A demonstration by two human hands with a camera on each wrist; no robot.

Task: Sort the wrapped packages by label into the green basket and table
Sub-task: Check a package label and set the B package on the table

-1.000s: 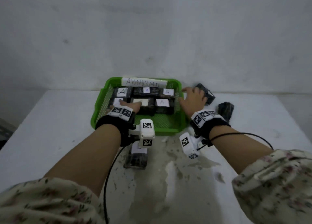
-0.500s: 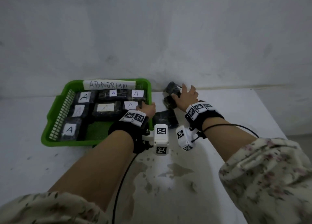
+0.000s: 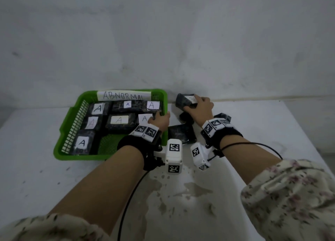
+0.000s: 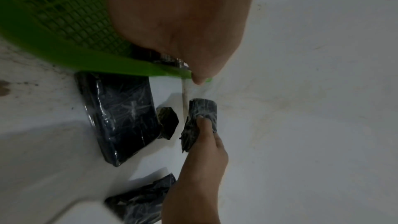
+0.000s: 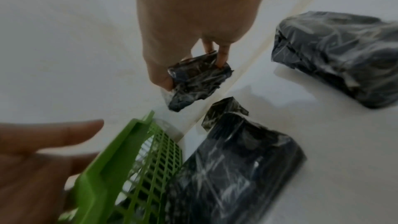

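Observation:
The green basket [image 3: 164, 102], tagged "ABNORMAL", holds several black wrapped packages with "A" labels [image 3: 118, 120]. My left hand [image 3: 159, 117] rests on its right rim with straight fingers, thumb tip on the rim [image 4: 198, 80], holding nothing. By the wall, my right hand [image 3: 196, 103] pinches a small black package with a white label [image 3: 185, 100], also seen in the wrist views [image 5: 198, 81] [image 4: 202, 113]. A flat black package [image 3: 182, 133] lies on the table beside the basket, between both wrists.
Two more black packages lie on the white table: a small one [image 3: 185, 117] under my right hand and another [image 3: 223, 117] to its right. The wall runs close behind the basket. Stained table surface [image 3: 181, 195] stretches toward me.
My left hand came out of the basket to its right rim. My right hand reached to the wall and took hold of the small labelled package. The view has swung right.

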